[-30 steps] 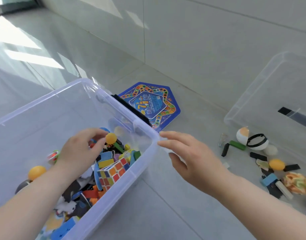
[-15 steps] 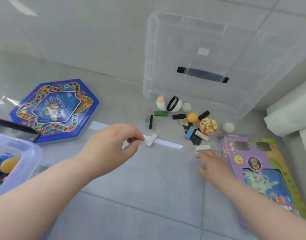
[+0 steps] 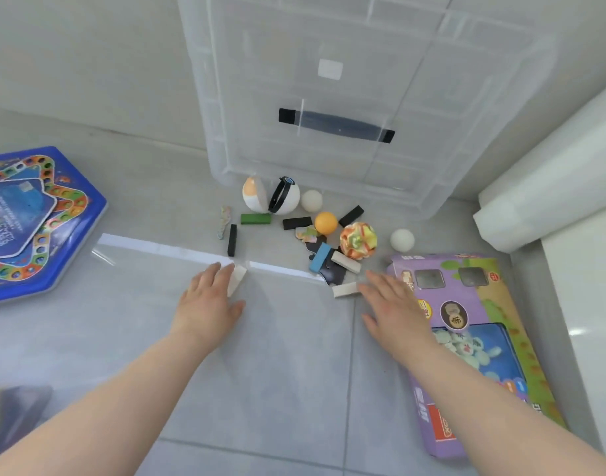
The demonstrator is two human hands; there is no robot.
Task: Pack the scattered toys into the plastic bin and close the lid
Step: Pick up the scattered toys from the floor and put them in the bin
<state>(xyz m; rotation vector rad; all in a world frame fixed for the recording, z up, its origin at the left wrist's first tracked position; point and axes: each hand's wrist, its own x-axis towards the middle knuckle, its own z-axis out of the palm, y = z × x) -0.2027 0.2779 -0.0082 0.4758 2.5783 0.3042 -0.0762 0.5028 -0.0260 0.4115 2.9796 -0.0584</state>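
The left hand [image 3: 209, 300], fingers straight, is touching a pale block [image 3: 236, 280] on the floor [image 3: 277, 372]. The right hand [image 3: 392, 304] is lying spread just beside a second pale block [image 3: 344, 289]. A green block [image 3: 255, 218], a black block [image 3: 296, 222] and an orange ball [image 3: 325, 222] are lying scattered near the clear lid [image 3: 329, 46].

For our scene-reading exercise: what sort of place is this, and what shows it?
Probably a room in a home: a tiled floor, small toys like an orange ball scattered on it, a blue board game, and a clear plastic lid leaning against the wall.
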